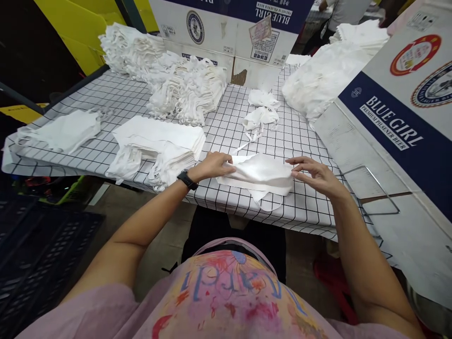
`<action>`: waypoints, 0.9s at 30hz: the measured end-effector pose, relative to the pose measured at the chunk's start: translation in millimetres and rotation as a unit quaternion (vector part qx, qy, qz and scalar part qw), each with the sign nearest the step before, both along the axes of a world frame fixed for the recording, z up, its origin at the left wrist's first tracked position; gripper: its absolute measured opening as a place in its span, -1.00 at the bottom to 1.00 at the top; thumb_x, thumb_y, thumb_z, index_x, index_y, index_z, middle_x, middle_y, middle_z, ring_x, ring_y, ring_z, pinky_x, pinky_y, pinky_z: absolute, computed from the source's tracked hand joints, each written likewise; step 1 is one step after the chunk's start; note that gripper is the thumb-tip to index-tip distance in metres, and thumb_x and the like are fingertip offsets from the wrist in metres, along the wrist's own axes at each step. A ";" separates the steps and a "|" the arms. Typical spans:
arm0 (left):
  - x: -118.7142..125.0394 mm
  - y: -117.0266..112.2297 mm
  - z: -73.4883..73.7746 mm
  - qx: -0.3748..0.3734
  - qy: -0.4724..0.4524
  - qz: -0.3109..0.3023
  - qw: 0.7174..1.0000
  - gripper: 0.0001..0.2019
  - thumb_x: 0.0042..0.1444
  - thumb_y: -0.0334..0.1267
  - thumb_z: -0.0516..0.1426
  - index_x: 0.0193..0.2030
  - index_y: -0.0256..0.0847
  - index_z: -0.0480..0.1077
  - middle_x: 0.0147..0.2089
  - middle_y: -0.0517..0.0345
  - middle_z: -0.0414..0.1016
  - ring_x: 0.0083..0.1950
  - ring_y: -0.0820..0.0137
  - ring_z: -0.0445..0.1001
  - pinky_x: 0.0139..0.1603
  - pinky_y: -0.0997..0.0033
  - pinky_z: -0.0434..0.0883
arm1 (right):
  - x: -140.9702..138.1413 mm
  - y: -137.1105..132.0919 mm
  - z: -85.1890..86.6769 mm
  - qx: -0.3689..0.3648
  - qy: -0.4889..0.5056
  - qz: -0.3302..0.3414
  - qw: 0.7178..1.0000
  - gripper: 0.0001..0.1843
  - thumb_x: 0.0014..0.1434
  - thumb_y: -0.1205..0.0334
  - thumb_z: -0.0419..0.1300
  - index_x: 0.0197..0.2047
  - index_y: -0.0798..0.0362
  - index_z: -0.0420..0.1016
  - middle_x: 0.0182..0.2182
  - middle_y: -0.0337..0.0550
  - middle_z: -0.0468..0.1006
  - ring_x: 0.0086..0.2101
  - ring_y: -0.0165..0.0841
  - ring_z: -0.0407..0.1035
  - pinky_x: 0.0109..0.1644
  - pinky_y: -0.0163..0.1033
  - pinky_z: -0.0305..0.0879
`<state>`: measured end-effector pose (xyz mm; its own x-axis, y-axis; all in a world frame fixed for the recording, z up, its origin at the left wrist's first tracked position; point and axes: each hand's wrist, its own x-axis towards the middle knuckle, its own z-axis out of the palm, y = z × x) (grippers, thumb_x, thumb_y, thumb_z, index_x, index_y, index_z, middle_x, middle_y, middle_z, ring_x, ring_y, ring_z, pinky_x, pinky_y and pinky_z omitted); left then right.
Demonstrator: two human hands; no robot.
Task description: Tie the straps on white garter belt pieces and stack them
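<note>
A white cloth piece [263,172] with a thin strap lies partly folded on the checked tablecloth in front of me. My left hand [214,165] is closed in a pinch on the cloth's left end. At its right end, my right hand [316,176] has its fingers apart, the tips beside or just touching the edge; I cannot tell which. The strap [271,207] loops over the near side of the cloth. Left of my left hand is a neat stack of similar white cloth pieces [158,136], their straps hanging towards the table edge.
Larger piles of white strapped pieces [190,89] stand at the back left. Several loose ones [261,115] lie beyond my hands. A beer carton [226,33] closes off the back; another carton [391,117] leans at the right beside a stuffed white bag [321,75].
</note>
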<state>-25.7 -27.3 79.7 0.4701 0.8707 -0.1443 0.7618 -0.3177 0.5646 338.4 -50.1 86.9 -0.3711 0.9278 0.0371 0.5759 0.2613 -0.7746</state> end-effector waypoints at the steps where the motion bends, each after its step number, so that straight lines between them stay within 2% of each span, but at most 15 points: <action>1: -2.1 0.9 1.2 -0.003 -0.011 0.012 1.000 -0.73 0.15 -0.04 0.22 -0.20 -0.22 0.53 -0.28 0.08 0.58 -0.21 0.27 0.46 -0.06 0.22 0.27 | -1.5 -1.1 4.5 -0.027 0.052 -0.001 0.998 -0.72 0.21 -0.08 0.33 -0.35 -0.07 0.64 0.11 -0.08 0.58 0.16 -0.03 0.42 0.21 0.11 0.36; 4: -9.4 3.9 5.4 -0.023 -0.060 0.040 0.997 -0.80 0.04 -0.17 0.27 -0.25 -0.24 0.54 -0.30 0.11 0.56 -0.24 0.31 0.46 -0.22 0.33 0.26 | -5.7 -2.4 14.4 -0.070 0.175 0.007 0.982 -0.74 0.15 -0.07 0.38 -0.39 -0.07 0.61 -0.05 -0.06 0.65 0.21 -0.01 0.38 0.27 0.16 0.32; 7: -16.1 5.3 12.3 -0.072 -0.144 0.013 0.987 -0.84 0.00 -0.19 0.30 -0.37 -0.25 0.53 -0.38 0.17 0.50 -0.29 0.38 0.42 -0.29 0.39 0.24 | -10.6 -2.1 21.9 -0.070 0.220 -0.012 0.973 -0.68 0.06 -0.11 0.38 -0.48 -0.07 0.53 -0.16 -0.05 0.65 0.22 0.05 0.36 0.27 0.23 0.32; 12: -21.1 0.2 27.1 -0.188 -0.321 -0.029 0.928 -0.68 -0.11 -0.14 0.46 -0.38 -0.28 0.49 -0.36 0.18 0.50 -0.28 0.44 0.45 -0.25 0.44 0.37 | -21.1 -2.8 35.6 -0.040 0.238 -0.048 0.969 -0.60 -0.02 -0.17 0.34 -0.57 -0.07 0.37 -0.32 -0.05 0.56 0.13 0.08 0.43 0.23 0.27 0.33; 15: -22.2 -4.1 32.6 -0.229 -0.387 -0.027 0.893 -0.60 -0.21 -0.16 0.52 -0.36 -0.29 0.46 -0.34 0.18 0.51 -0.29 0.44 0.48 -0.25 0.44 0.43 | -23.5 -2.8 41.7 -0.031 0.274 -0.024 0.961 -0.68 0.01 -0.08 0.37 -0.53 -0.08 0.44 -0.43 -0.10 0.49 -0.03 -0.01 0.48 0.19 0.19 0.35; 18: -25.9 -6.7 37.4 -0.242 -0.421 -0.018 0.874 -0.59 -0.24 -0.18 0.53 -0.38 -0.28 0.45 -0.34 0.18 0.52 -0.29 0.44 0.49 -0.25 0.42 0.45 | -17.8 -2.7 46.1 -0.044 0.293 -0.008 0.955 -0.72 0.05 -0.04 0.38 -0.50 -0.05 0.51 -0.48 -0.13 0.44 -0.20 -0.14 0.44 -0.01 0.02 0.39; 21: -33.8 -7.1 46.0 -0.216 -0.425 0.000 0.879 -0.60 -0.26 -0.15 0.53 -0.39 -0.26 0.48 -0.31 0.15 0.52 -0.27 0.43 0.48 -0.25 0.41 0.44 | -5.0 -4.0 51.8 -0.064 0.257 -0.050 0.963 -0.68 0.05 -0.05 0.43 -0.47 0.00 0.54 -0.37 -0.08 0.50 -0.29 -0.23 0.37 -0.24 -0.14 0.32; 23: -40.7 -6.2 54.9 -0.182 -0.408 0.004 0.895 -0.62 -0.24 -0.12 0.52 -0.41 -0.24 0.49 -0.29 0.13 0.52 -0.23 0.41 0.47 -0.25 0.40 0.44 | 4.2 -5.9 57.7 -0.066 0.201 -0.070 0.975 -0.66 0.05 -0.07 0.45 -0.45 0.02 0.56 -0.31 -0.07 0.52 -0.29 -0.26 0.35 -0.28 -0.19 0.28; 27: -53.8 -3.3 78.4 -0.093 -0.354 -0.014 0.930 -0.67 -0.15 -0.07 0.48 -0.45 -0.22 0.50 -0.30 0.12 0.50 -0.16 0.35 0.48 -0.19 0.35 0.46 | 17.9 -10.0 72.7 -0.086 0.066 -0.016 0.994 -0.65 0.15 -0.11 0.40 -0.43 0.00 0.59 -0.30 -0.07 0.52 -0.26 -0.24 0.37 -0.25 -0.20 0.30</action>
<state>-79.5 -30.6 158.1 0.5268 0.8477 0.0623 0.1711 -0.1775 0.9691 356.3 -60.1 159.6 -0.3444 0.9357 -0.0762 0.4727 0.1028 -0.8752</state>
